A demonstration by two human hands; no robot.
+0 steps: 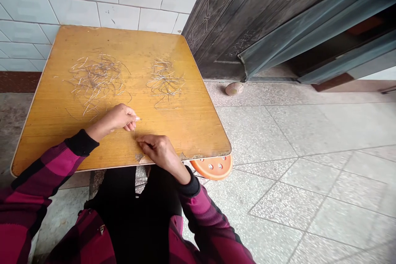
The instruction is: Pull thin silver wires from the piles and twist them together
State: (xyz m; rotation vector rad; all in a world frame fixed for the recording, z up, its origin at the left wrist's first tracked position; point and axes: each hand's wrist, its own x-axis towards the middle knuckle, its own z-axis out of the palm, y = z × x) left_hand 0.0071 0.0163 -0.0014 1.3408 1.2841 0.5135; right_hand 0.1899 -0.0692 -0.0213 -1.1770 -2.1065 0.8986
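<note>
The left hand and the right hand are working just apart above the near part of a table, each pinching with thumb and fingers. A thin wire is stretching between their fingertips; its exact ends are hiding in the grips. Beyond it, the wooden table is bearing two loose heaps: a larger, tangled wire pile is spreading on the left, past the left hand, and a smaller wire pile is lying to the right, well apart from it. Under the table's near right corner, an orange stool with round holes is showing partly. Farther out, a roundish object is resting on the floor near a dark carved door, and a grey-green curtain is hanging beside it.
</note>
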